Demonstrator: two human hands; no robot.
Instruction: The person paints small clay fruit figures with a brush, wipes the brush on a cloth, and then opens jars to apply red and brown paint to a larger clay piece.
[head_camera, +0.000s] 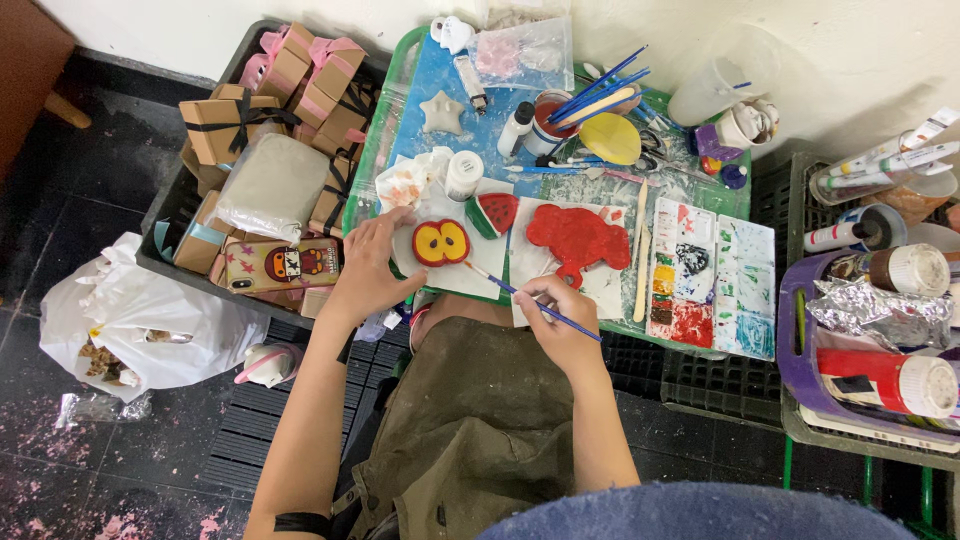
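A small red-and-yellow painted plaster piece (441, 242), judged light, rigid and brittle with wet paint best avoided by edge holds, is steadied on white paper (470, 270) by the left hand's (368, 268) spread fingertips while a thin blue paintbrush (530, 301) is pinched in the right hand (560, 322).

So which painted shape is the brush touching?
The round red and yellow piece beside the left hand; the watermelon slice and big red shape lie untouched.

Glossy red-and-yellow paint coats the plaster figure (441, 243) on white paper (470, 268); beside it, a paint-smeared plastic palette (712, 278), crinkled foil (880, 312) and matt cardboard boxes (225, 125).
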